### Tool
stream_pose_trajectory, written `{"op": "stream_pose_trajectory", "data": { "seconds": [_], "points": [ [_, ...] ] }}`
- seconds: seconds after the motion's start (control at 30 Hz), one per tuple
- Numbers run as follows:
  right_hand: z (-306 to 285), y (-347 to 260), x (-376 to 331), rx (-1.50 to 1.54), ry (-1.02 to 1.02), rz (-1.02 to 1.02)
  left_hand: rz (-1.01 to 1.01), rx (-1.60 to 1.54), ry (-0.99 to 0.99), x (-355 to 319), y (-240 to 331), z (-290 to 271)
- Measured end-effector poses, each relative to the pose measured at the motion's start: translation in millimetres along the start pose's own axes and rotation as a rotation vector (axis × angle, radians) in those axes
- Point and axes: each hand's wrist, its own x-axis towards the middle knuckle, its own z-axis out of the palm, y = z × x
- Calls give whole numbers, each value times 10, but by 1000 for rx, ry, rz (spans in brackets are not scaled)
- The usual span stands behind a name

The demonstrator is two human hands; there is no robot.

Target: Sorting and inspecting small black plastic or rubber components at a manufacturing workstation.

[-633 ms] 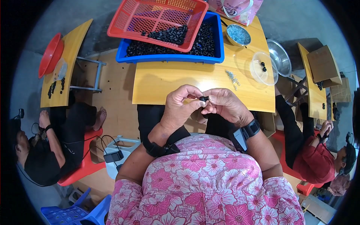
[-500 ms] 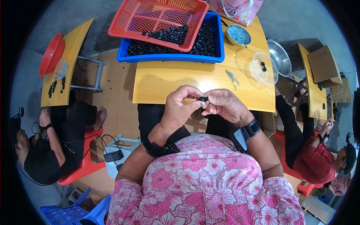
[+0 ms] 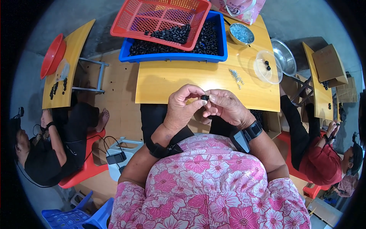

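Observation:
My left hand (image 3: pixel 183 110) and my right hand (image 3: pixel 225 107) meet in front of my chest, just above the near edge of the yellow table (image 3: pixel 171 82). Between their fingertips they pinch a small black ring-shaped part (image 3: pixel 205 97). Both wrists wear black bands. A small heap of tiny silvery pieces (image 3: pixel 236 76) lies on the table just beyond my right hand. At the table's far side stands a blue tub (image 3: pixel 223 38) full of black parts, with a red mesh basket (image 3: pixel 152 17) holding more of them tilted on top.
A small bowl of silvery bits (image 3: pixel 241 33), a clear lid with two black parts (image 3: pixel 267 67) and a steel bowl (image 3: pixel 284 57) sit at the right. A seated person (image 3: pixel 49 149) works at the left by a red bowl (image 3: pixel 52 57), another person (image 3: pixel 324 160) at the right.

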Motion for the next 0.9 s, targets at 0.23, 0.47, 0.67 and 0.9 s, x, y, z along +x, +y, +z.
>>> {"op": "stream_pose_trajectory", "data": {
  "seconds": [0.23,0.47,0.67,0.9],
  "points": [
    [144,-125,-10,-527,103,-109,-68,-223,-47,-12,-17,2],
    [169,-119,33,-1154,83,-487,-72,-42,-101,21,1,25],
    [201,-135,13,-1217,107,-500,-18,198,-119,48,156,28],
    [219,-157,37,-1226,106,-478,-17,207,-101,76,165,11]
  ]
}}
